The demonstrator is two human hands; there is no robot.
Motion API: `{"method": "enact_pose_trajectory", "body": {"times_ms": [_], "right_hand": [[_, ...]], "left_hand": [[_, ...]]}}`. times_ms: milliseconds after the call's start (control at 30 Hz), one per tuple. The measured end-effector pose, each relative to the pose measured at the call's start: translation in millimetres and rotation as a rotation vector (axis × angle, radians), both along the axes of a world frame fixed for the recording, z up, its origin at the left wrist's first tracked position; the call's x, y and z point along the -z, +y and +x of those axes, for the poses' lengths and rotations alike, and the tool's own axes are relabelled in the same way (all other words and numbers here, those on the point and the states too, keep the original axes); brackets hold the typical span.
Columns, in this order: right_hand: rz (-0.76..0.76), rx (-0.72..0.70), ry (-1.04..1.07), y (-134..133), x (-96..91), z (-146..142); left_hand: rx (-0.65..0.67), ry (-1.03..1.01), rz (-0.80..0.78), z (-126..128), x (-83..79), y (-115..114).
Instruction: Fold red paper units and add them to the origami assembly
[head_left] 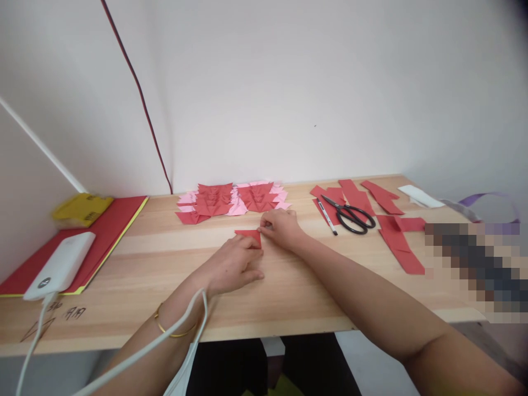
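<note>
A small folded piece of red paper [254, 236] lies on the wooden table in front of me. My left hand [237, 263] rests over its near left part, fingers lying on the paper and thumb stretched apart; the fingers partly cover the piece. At its upper right corner, my right hand [280, 226] has thumb and forefinger pinched together on the edge. Just beyond my hands, rows of folded red paper pieces [214, 199] and pink paper pieces [237, 203] sit in two clusters by the wall.
Black-handled scissors [355, 217] and a marker [326, 216] lie right, among red paper strips [381, 197]. Folded white paper [419, 196] is beyond. A white power bank [61, 267] and yellow packet [84, 210] rest on red sheets [119, 220]. A white cable [165, 334] crosses my left forearm.
</note>
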State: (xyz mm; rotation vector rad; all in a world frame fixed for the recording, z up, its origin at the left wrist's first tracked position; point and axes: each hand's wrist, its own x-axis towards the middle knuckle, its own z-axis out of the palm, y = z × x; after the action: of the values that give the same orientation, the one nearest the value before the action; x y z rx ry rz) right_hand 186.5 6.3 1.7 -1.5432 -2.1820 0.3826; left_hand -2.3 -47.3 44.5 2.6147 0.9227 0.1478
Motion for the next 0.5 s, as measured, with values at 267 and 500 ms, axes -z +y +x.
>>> {"method": "enact_pose_trajectory", "body": {"times_ms": [267,500], "right_hand": [[0.021,-0.067,0.021,-5.3,1.1,1.7],[0.045,-0.16,-0.012,0.0,0.3,7.1]], "left_hand": [[-0.132,-0.181,0.136,4.1,8.1,5.7],[-0.147,0.081,0.211,-3.9,12.8,11.9]]}}
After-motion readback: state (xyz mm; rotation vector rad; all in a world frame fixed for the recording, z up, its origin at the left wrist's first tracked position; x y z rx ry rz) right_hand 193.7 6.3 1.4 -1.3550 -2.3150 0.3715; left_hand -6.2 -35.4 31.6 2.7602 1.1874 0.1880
